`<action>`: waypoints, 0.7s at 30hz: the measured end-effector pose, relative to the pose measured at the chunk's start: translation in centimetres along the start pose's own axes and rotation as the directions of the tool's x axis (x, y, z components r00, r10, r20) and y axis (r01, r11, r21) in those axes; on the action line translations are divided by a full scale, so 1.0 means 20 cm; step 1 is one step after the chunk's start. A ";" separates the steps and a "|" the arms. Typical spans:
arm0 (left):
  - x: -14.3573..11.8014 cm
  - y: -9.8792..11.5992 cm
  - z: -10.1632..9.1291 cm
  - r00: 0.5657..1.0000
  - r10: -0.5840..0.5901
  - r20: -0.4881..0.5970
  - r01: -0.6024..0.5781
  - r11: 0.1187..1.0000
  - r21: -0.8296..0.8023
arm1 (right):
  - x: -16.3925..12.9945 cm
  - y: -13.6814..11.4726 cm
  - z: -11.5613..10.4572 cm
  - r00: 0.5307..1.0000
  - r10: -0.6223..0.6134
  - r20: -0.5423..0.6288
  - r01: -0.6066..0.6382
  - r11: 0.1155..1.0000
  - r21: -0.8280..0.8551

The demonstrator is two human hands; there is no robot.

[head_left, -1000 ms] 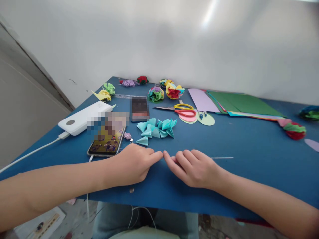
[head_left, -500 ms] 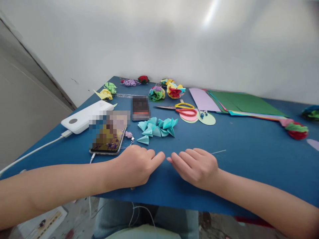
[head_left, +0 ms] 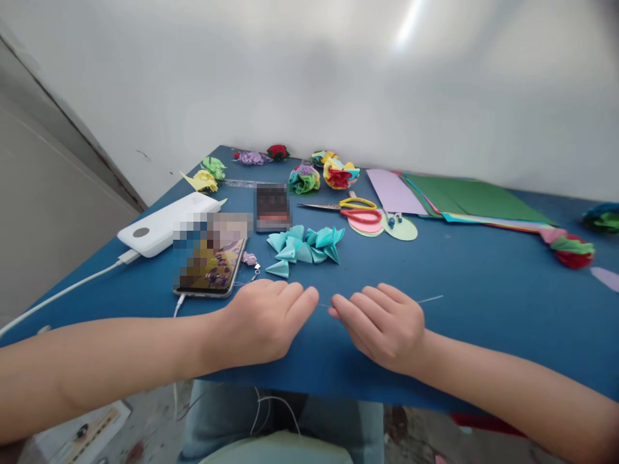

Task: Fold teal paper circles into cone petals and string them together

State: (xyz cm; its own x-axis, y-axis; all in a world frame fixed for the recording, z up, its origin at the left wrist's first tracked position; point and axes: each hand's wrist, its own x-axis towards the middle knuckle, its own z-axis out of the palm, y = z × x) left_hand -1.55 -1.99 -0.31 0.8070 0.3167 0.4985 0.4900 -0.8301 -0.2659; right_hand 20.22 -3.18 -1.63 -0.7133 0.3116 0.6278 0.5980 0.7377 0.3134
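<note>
Both of my hands are closed, knuckles up, close together near the front of the blue table. A thin pale thread [head_left: 430, 299] spans the small gap between them, and one straight end sticks out past my right hand [head_left: 382, 325]. My left hand [head_left: 271, 322] grips the other side of it; the fingertips are hidden beneath the hand. Just beyond the left hand lies a loose cluster of folded turquoise paper cones [head_left: 307, 247]. A pink charm [head_left: 250, 259] rests beside the phone [head_left: 210, 267], left of the cones.
A white power bank [head_left: 169, 222] with a cable lies at left. Scissors [head_left: 360, 209] rest by paper ovals [head_left: 400, 227]. Coloured paper sheets [head_left: 483, 196] lie at the back right, and several paper flowers [head_left: 341, 174] line the back against the wall.
My hands have drawn slightly apart, so a short stretch of thread shows between them. The tail past my right hand has shifted slightly right. The objects on the table stay put.
</note>
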 end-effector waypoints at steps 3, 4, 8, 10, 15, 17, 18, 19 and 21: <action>0.00 -0.01 0.01 0.999 -0.053 0.004 0.053 0.996 -0.069 | 0.00 0.02 0.00 0.995 -0.096 -0.027 0.092 0.988 -0.121; 0.00 -0.01 0.01 0.997 -0.067 0.028 0.070 0.993 -0.092 | 0.01 0.03 -0.01 0.992 -0.126 -0.027 0.120 0.980 -0.158; 0.00 -0.01 0.00 0.973 -0.145 0.180 0.179 0.965 -0.190 | 0.01 0.05 -0.01 0.974 -0.225 -0.018 0.210 0.931 -0.300; 0.01 -0.01 -0.01 0.956 -0.165 0.241 0.216 0.955 -0.203 | 0.01 0.06 -0.01 0.973 -0.232 -0.007 0.217 0.919 -0.329; 0.01 -0.01 0.01 0.965 -0.136 0.225 0.161 0.982 -0.098 | -0.01 0.06 0.03 0.996 -0.070 0.060 0.082 0.972 -0.220; 0.01 -0.01 0.02 0.975 -0.096 0.202 0.106 0.994 -0.037 | -0.01 0.04 0.04 0.995 -0.040 0.092 0.054 0.985 -0.161; 0.00 0.00 0.02 0.977 -0.073 0.200 0.078 0.997 -0.015 | -0.01 0.03 0.04 0.994 -0.023 0.108 0.037 0.992 -0.124; 0.00 0.00 0.02 0.978 -0.050 0.203 0.052 0.999 -0.002 | 0.00 0.02 0.04 0.992 0.000 0.125 0.011 0.997 -0.082; 0.00 0.00 0.03 0.976 -0.018 0.215 0.015 1.000 0.015 | 0.00 0.00 0.04 0.987 0.048 0.152 -0.047 0.999 -0.010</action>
State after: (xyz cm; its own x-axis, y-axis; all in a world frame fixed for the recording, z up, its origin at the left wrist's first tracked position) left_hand -1.46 -1.75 -0.74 0.8502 0.4227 0.3137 0.5067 -0.8185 -0.2706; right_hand 19.93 -2.72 -2.08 -0.7310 0.4343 0.5264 0.6346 0.7162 0.2905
